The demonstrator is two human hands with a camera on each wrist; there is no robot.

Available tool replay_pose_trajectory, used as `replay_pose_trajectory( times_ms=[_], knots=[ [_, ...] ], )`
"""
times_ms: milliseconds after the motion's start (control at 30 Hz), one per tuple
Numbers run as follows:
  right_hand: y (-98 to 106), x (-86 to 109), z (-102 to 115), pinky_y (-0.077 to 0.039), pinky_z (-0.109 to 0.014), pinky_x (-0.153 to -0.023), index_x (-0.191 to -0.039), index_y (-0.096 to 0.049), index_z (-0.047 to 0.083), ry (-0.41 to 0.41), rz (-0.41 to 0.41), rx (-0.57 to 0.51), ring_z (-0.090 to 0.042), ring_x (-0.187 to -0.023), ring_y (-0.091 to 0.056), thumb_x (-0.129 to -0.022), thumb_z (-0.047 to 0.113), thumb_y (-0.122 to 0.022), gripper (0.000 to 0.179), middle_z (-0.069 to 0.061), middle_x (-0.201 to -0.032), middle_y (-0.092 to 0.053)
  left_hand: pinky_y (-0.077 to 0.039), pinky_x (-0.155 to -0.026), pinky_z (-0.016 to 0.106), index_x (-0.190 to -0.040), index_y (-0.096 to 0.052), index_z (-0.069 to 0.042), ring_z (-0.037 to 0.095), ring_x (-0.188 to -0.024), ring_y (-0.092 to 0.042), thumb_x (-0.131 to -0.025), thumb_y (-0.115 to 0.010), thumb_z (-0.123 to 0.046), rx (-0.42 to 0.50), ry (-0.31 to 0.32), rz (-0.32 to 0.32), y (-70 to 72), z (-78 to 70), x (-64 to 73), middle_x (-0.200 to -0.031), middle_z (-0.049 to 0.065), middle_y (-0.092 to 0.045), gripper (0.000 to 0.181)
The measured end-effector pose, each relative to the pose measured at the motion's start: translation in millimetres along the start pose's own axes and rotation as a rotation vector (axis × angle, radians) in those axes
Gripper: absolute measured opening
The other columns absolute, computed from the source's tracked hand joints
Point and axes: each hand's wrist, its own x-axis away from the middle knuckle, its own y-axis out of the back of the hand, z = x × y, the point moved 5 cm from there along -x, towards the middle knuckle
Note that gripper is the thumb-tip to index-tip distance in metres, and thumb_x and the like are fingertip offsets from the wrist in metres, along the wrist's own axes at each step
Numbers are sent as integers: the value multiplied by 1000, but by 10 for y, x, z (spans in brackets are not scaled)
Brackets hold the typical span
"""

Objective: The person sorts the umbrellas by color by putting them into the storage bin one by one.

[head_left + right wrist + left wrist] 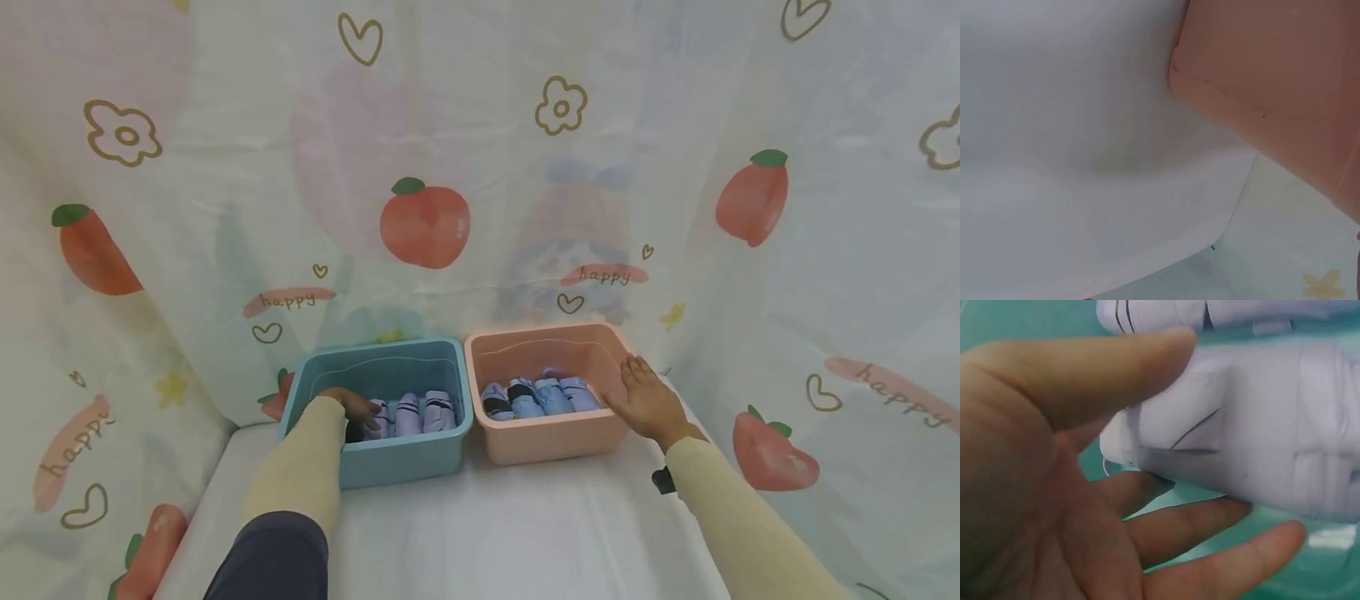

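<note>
My left hand (356, 406) reaches into the blue bin (405, 458), beside several lavender rolled fabric bundles (408, 415). The left wrist view shows the thumb over one bundle (1266, 419) and relaxed, spread fingers along its lower side. No firm grip shows there, and a second roll (1154, 314) lies beyond. My right hand (651, 402) rests with straight fingers against the right rim of the pink bin (555, 438). Inside that bin lie several light blue rolled bundles (551, 397) with dark marks. In the right wrist view only the pink bin's outer wall (1272, 81) shows, with the hand mostly out of frame.
Both bins stand side by side at the back of a white table (525, 533). A curtain (480, 125) printed with fruit, hearts and flowers hangs behind and at both sides. A small black object (663, 480) shows by the right wrist.
</note>
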Motion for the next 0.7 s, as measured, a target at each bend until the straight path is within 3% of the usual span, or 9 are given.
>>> replay_pose_trajectory(
  times_ms=[133, 300, 433, 533, 600, 700],
  knots=[
    [12, -14, 15, -12, -55, -113, -148, -18, -13, 3, -6, -3, -43, -144, -6, -96, 67, -27, 96, -29, -156, -12, -16, -114, 51, -154, -17, 2, 40, -145, -6, -97, -59, -22, -17, -29, 48, -35, -101, -77, -158, 24, -11, 75],
    [-6, -10, 12, -12, -55, -113, -149, -17, -13, -3, 2, -9, -43, -144, -6, -95, 67, -26, 97, -29, -156, -12, -15, -115, 48, -153, -16, 6, 39, -145, -6, -98, -58, -23, -58, -34, 83, -61, -219, -76, -158, 25, -11, 74],
    [-7, -10, -5, -14, -56, -113, -149, -17, -13, -11, -5, 1, -43, -144, -7, -95, 67, -27, 97, -29, -156, -12, -16, -114, 49, -151, -19, 8, 40, -145, -5, -97, -59, -20, -2, -18, 67, -50, -261, -59, -157, 27, -12, 73],
    [1, -22, 10, -15, -56, -112, -148, -19, -14, -11, -11, 3, -43, -144, -8, -95, 67, -29, 97, -30, -156, -14, -19, -114, 48, -151, -21, 8, 40, -145, -7, -95, -62, -21, -8, -13, 66, -16, -184, -196, -157, 26, -14, 75],
    [-5, -27, 8, -15, -56, -112, -148, -19, -14, -9, -4, -1, -43, -144, -7, -95, 67, -29, 97, -30, -156, -13, -27, -111, 45, -151, -26, 5, 35, -144, -19, -93, -66, -26, 4, -57, 88, 56, -12, -465, -156, 22, -22, 77],
    [-8, -26, -15, -14, -56, -112, -148, -18, -14, -8, -2, -9, -44, -144, -7, -96, 67, -28, 97, -31, -155, -13, -36, -106, 44, -150, -31, 3, 36, -137, -34, -92, -67, -26, 37, -79, 33, 145, -22, -485, -153, 21, -30, 74]
  ],
)
